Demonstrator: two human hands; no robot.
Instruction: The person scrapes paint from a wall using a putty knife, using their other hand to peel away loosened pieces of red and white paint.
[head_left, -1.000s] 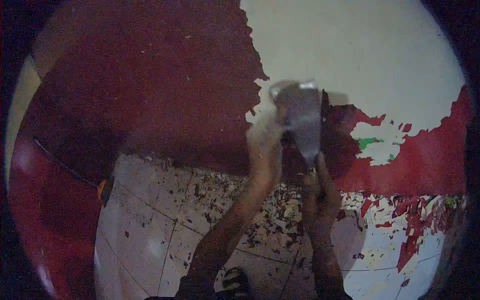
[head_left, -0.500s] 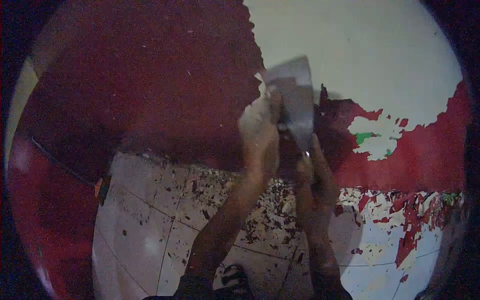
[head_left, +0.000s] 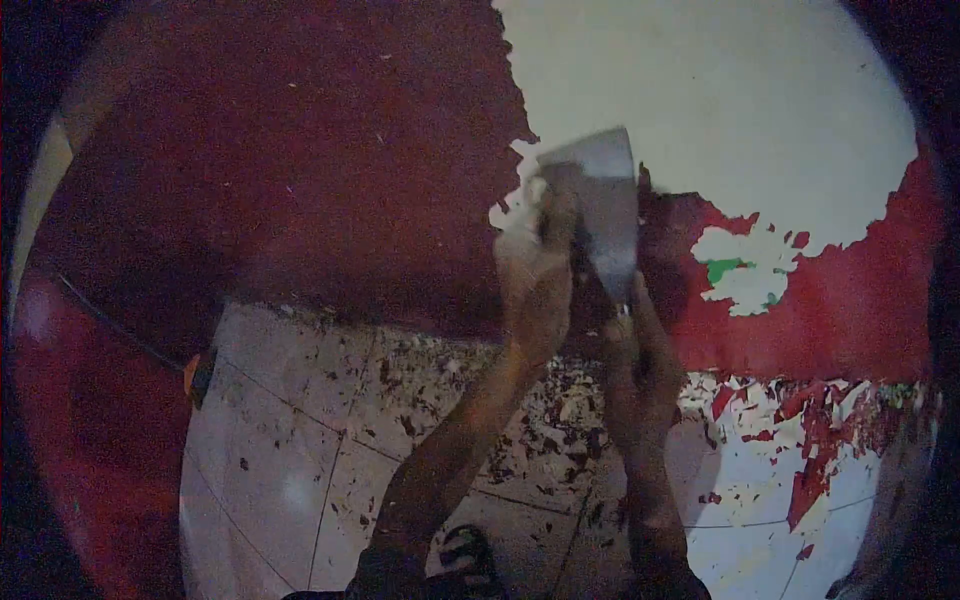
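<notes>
A wide metal scraper point(head_left: 612, 215) points up against the wall, its blade at the border between dark red paint point(head_left: 330, 170) and a bare whitish patch point(head_left: 720, 100). My right hand point(head_left: 640, 335) is closed around its handle, below the blade. Just left of the blade, my left hand point(head_left: 535, 265) is raised with its fingers curled together near the ragged paint edge. Blur and shadow hide what those fingers hold, if anything. Torn whitish spots show beside the left fingers.
Paint flakes point(head_left: 560, 420) litter the tiled floor point(head_left: 270, 430) along the wall's foot. Larger red and white peelings point(head_left: 820, 430) lie at the right. A smaller bare spot point(head_left: 750, 270) with green marks shows on the red wall. A dark shoe point(head_left: 465, 555) stands below my arms.
Both hands and the scraper sit slightly farther right and lower in view. The right hand keeps its hold on the scraper. The view itself has shifted slightly.
</notes>
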